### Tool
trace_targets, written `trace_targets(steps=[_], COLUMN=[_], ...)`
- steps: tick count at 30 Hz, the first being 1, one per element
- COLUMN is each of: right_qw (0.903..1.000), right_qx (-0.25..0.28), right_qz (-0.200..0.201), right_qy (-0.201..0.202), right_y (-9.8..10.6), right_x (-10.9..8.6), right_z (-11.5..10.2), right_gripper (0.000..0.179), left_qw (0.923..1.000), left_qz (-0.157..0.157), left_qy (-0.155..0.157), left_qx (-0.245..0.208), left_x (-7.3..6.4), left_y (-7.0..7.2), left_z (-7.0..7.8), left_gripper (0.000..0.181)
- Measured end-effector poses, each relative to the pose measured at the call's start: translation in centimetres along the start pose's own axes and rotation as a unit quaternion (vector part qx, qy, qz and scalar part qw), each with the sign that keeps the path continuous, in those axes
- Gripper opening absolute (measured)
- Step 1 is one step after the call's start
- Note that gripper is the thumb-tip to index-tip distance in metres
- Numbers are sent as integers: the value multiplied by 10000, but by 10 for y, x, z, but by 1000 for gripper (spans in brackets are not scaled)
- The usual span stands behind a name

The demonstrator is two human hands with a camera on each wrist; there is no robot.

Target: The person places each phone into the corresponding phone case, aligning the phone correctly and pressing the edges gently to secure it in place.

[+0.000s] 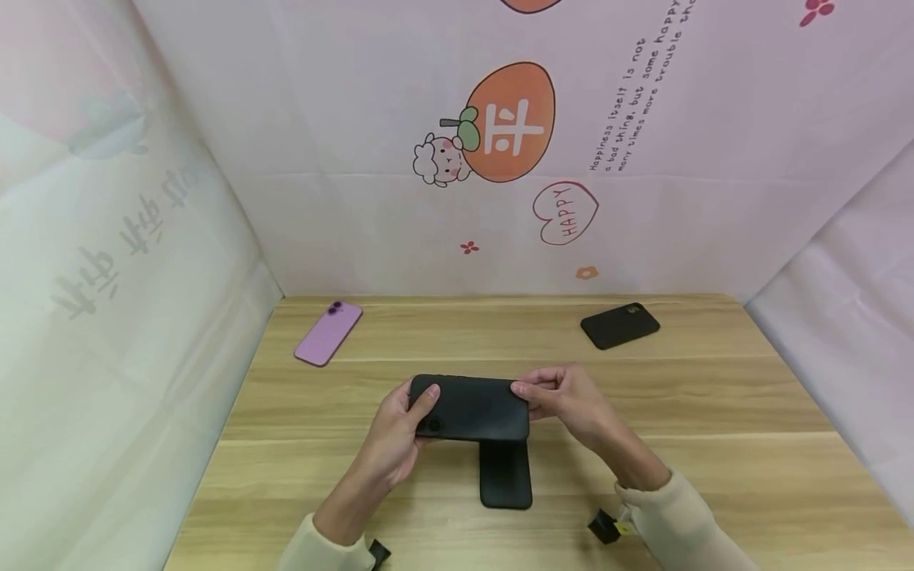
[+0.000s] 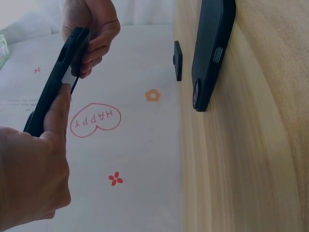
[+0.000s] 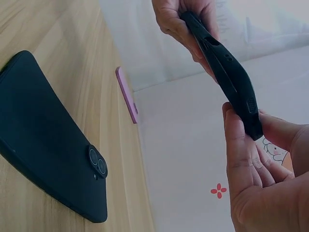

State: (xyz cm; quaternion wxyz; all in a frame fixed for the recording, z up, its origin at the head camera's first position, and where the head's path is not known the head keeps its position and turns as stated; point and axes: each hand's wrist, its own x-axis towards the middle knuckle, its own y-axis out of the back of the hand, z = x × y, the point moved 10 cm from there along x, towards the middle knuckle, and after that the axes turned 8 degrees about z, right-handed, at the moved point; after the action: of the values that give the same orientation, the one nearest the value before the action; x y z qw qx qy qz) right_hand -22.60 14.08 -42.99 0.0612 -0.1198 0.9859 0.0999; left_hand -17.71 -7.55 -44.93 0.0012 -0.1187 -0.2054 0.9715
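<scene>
The left hand point(image 1: 395, 434) grips a black rectangular phone case point(image 1: 474, 408) at left, the right hand point(image 1: 569, 399) pinching its right end.

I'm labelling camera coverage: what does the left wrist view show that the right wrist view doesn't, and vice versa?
Only the left wrist view: far black phone, HAPPY heart, orange flower.
Only the right wrist view: purple phone, part of the sheep print.
Both: held phone, near black phone, left hand, right hand, table.
</scene>
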Motion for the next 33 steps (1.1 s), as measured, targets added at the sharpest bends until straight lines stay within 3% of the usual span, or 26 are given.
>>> trace_targets(steps=[7,12,24,33], right_qw=[9996,9987,9913,9891], right_qx=[122,70,533,524], right_qz=[-127,-409,-1149,-1337], right_qy=[-233,-289,-353,-334], right_y=[-8,-17,-37,-42], right_x=[-2,-6,-14,-17], right_z=[4,5,11,13], right_gripper=[21,26,29,30], left_qw=[10000,9999,9990,9991], left_qz=[69,121,402,400], left_qy=[13,-43,-155,-108], left_qx=[-32,-59,-69,-84], left_x=[0,1,6,5], left_y=[2,4,11,13], left_z=[1,3,8,8], left_gripper=[36,36,35,35])
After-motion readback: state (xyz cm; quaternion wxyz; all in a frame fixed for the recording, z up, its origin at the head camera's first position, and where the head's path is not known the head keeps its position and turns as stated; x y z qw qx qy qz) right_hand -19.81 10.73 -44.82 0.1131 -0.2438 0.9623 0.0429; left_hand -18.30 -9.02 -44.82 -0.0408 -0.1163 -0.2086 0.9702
